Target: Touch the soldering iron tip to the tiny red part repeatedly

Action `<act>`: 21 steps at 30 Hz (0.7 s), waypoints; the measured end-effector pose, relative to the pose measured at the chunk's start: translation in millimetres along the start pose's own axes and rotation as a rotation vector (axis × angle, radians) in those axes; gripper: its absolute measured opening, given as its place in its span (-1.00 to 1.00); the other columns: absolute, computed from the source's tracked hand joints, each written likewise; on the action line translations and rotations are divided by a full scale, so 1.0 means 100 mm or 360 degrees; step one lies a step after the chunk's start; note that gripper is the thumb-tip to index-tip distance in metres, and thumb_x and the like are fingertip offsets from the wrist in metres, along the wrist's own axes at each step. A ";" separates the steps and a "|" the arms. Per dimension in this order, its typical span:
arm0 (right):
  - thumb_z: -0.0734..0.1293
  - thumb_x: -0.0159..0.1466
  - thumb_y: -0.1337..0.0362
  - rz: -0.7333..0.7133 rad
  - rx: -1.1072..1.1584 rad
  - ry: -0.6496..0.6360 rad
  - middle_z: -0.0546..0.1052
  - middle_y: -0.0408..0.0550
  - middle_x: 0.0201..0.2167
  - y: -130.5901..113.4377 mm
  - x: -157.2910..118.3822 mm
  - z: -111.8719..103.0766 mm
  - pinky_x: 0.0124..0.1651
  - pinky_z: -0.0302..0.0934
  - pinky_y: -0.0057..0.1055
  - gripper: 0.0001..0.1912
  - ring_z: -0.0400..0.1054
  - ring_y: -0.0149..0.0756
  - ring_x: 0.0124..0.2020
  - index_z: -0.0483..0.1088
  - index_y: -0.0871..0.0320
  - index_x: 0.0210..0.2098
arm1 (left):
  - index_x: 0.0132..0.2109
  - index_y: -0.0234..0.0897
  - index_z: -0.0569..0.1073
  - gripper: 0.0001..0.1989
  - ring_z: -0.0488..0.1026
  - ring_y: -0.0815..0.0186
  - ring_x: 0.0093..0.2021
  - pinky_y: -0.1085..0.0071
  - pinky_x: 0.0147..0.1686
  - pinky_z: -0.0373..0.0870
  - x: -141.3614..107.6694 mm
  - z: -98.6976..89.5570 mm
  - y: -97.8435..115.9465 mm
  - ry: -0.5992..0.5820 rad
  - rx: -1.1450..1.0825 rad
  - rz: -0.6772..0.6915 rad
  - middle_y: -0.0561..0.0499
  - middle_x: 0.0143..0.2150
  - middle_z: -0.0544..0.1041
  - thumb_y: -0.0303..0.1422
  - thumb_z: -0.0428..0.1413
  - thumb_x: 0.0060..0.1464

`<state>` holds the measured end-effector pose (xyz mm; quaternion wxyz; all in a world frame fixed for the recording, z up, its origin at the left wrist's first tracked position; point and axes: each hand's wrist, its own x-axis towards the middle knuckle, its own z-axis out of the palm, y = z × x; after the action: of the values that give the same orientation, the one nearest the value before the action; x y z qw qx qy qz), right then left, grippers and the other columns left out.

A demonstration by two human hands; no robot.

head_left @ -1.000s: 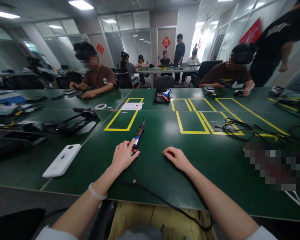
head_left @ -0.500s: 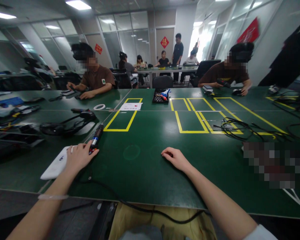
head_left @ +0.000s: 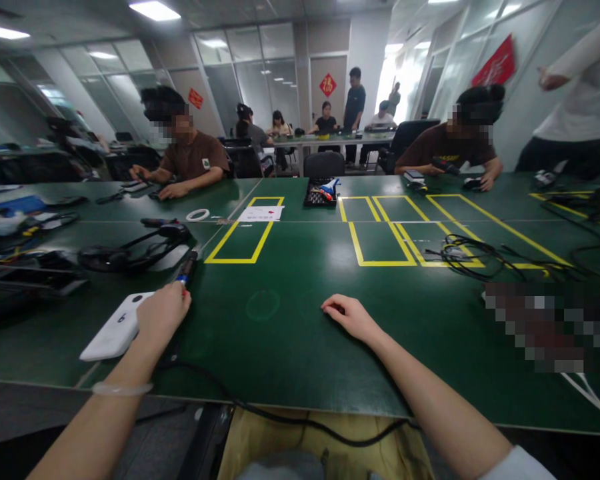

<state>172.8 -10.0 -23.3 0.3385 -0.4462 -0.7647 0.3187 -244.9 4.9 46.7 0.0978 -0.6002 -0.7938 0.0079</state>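
Gripping the screwdriver (head_left: 186, 269) just right of the white case (head_left: 114, 328), the left hand (head_left: 163, 313) is curled closed — likely positioning it; moving on probably calls for minding the cord (head_left: 275, 415). The right hand (head_left: 350, 317) rests loosely half-open, nothing visible inside.

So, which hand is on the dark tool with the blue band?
The left hand, the one with the pale bracelet: it grips the dark tool. The right hand lies on the green table, apart from it.

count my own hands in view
2. The left hand holds the dark tool beside the white slab; the right hand rests on the green table. Neither is hidden.
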 end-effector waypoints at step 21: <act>0.26 0.29 0.14 0.0026 0.0524 -0.0144 0.53 -0.09 -0.33 -0.02 0.00 0.00 -0.31 0.17 -0.47 -0.78 0.32 -0.41 -0.40 0.36 0.18 -0.21 | 0.29 -0.37 0.12 -0.33 0.34 0.42 -0.41 0.42 -0.30 0.27 -0.56 0.09 2.20 -0.1279 -0.2224 0.1045 0.14 -0.47 0.37 -0.21 0.09 0.10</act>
<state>171.2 -10.6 -21.6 0.3695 -0.3762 -0.7130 0.4622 -22.9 13.5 1.1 -0.5878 -0.6731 -0.3780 -0.2420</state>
